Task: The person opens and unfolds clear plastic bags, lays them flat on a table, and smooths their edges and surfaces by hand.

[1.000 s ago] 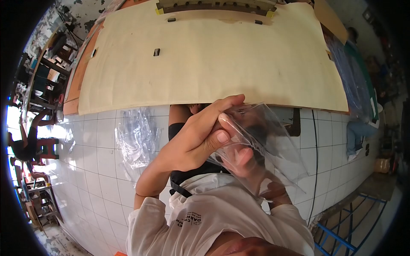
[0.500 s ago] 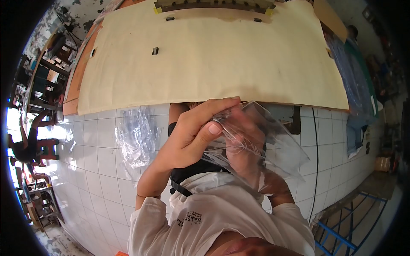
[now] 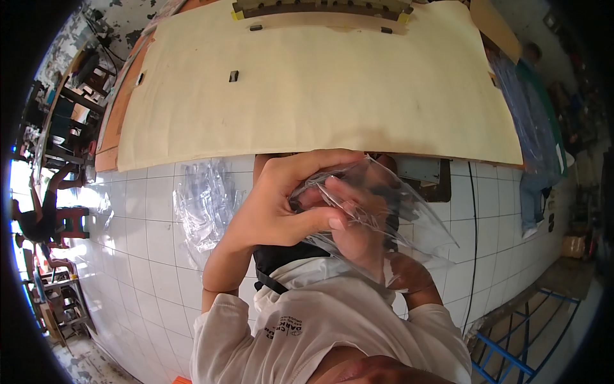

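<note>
A clear plastic sheet or bag [image 3: 409, 214] hangs between my hands, just below the table's near edge. My left hand [image 3: 291, 201] curves round its left end, with the thumb and fingers on the film. Behind or inside the film, my right hand [image 3: 355, 221] shows through it, with its fingers bent toward my left palm. Whether the film is one layer or several cannot be made out. A pile of crumpled clear plastic [image 3: 208, 205] lies to the left, over the tiled floor.
A table with a cream sheet [image 3: 320, 89] spans the front, bearing small dark blocks [image 3: 233, 76] and a long dark fixture [image 3: 323, 8]. A person [image 3: 534, 192] is at the right near draped plastic. Another person [image 3: 41, 214] is at far left. A blue metal rack [image 3: 511, 358] stands lower right.
My left hand has opened wider round the film, its thumb now lower and further right. My right hand's fingers have shifted left toward it, and the film has bunched between them.
</note>
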The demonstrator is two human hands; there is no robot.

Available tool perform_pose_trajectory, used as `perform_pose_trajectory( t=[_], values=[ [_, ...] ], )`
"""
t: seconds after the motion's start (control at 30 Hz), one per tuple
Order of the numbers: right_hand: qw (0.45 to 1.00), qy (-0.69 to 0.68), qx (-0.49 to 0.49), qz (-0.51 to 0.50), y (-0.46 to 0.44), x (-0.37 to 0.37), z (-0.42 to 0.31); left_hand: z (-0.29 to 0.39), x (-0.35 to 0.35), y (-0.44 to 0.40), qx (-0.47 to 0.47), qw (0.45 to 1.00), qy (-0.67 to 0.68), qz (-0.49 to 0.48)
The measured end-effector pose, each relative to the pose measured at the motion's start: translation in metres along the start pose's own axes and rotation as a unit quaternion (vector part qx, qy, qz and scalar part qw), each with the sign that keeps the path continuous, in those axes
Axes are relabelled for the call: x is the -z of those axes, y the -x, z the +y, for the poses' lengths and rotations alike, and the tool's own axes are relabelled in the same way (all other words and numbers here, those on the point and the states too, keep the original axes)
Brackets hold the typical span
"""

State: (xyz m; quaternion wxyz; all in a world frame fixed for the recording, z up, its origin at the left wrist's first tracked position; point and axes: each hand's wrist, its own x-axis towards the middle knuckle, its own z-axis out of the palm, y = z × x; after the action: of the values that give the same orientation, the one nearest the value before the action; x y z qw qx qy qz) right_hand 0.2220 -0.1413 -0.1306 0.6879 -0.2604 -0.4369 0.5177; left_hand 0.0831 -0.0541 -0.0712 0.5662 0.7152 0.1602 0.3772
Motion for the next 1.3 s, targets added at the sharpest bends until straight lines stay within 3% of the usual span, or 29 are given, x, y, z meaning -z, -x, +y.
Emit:
perform_pose_trajectory(
  t=[0.17, 0.23, 0.27, 0.37, 0.43, 0.47, 0.6, 0.67, 0.73, 0.8, 0.87, 0.93, 1.0, 1.1, 1.17, 1.23, 1.3],
  values=[
    [1.000, 0.020, -0.007, 0.005, -0.001, -0.002, -0.002, -0.001, -0.001, -0.001, 0.014, 1.000, -0.017, 0.012],
    [0.977, 0.207, -0.043, -0.038, 0.000, 0.001, -0.007, 0.001, -0.001, 0.000, 0.033, 0.999, -0.006, 0.006],
    [0.977, 0.207, -0.043, -0.038, 0.000, 0.003, -0.007, 0.004, -0.002, 0.001, 0.033, 0.999, -0.007, 0.006],
    [0.981, 0.145, -0.108, -0.077, 0.007, 0.016, 0.004, 0.012, -0.003, 0.001, 0.078, 0.994, 0.066, 0.039],
    [0.965, -0.095, -0.168, -0.176, 0.014, 0.035, 0.013, 0.013, 0.000, 0.002, 0.060, 0.994, 0.065, 0.063],
    [0.965, -0.095, -0.168, -0.178, 0.016, 0.044, 0.005, 0.014, 0.003, 0.003, 0.059, 0.994, 0.064, 0.064],
    [0.886, -0.042, -0.407, -0.216, 0.025, 0.108, -0.026, 0.017, 0.017, 0.012, 0.051, 0.992, 0.063, 0.101],
    [0.876, 0.030, -0.445, -0.183, 0.039, 0.153, -0.037, 0.018, 0.022, 0.016, 0.046, 0.992, 0.059, 0.106],
    [0.787, 0.385, -0.402, -0.265, 0.048, 0.190, -0.073, 0.019, 0.025, 0.017, 0.061, 0.991, 0.045, 0.113],
    [0.766, 0.452, -0.415, -0.193, 0.056, 0.192, -0.127, 0.016, 0.025, 0.017, 0.050, 0.990, 0.037, 0.123],
    [0.825, 0.444, -0.265, -0.227, 0.050, 0.180, -0.184, 0.015, 0.023, 0.016, 0.044, 0.992, 0.027, 0.118],
    [0.947, 0.276, -0.003, -0.166, 0.045, 0.163, -0.184, 0.016, 0.019, 0.013, 0.054, 0.992, 0.002, 0.118],
    [0.923, 0.367, 0.103, -0.054, 0.026, 0.121, -0.174, 0.017, 0.013, 0.011, 0.057, 0.992, 0.014, 0.114],
    [0.814, 0.559, 0.140, -0.077, -0.034, 0.036, -0.140, 0.023, 0.009, 0.011, 0.058, 0.991, 0.030, 0.119],
    [0.799, 0.580, 0.136, -0.081, -0.047, 0.026, -0.118, 0.026, 0.012, 0.014, 0.059, 0.990, 0.032, 0.126],
    [0.804, 0.557, 0.126, -0.168, -0.057, 0.027, -0.103, 0.027, 0.019, 0.019, 0.026, 0.984, 0.066, 0.164],
    [0.806, 0.551, 0.113, -0.183, -0.064, 0.023, -0.101, 0.031, 0.026, 0.022, 0.026, 0.981, 0.040, 0.190]
  ],
)
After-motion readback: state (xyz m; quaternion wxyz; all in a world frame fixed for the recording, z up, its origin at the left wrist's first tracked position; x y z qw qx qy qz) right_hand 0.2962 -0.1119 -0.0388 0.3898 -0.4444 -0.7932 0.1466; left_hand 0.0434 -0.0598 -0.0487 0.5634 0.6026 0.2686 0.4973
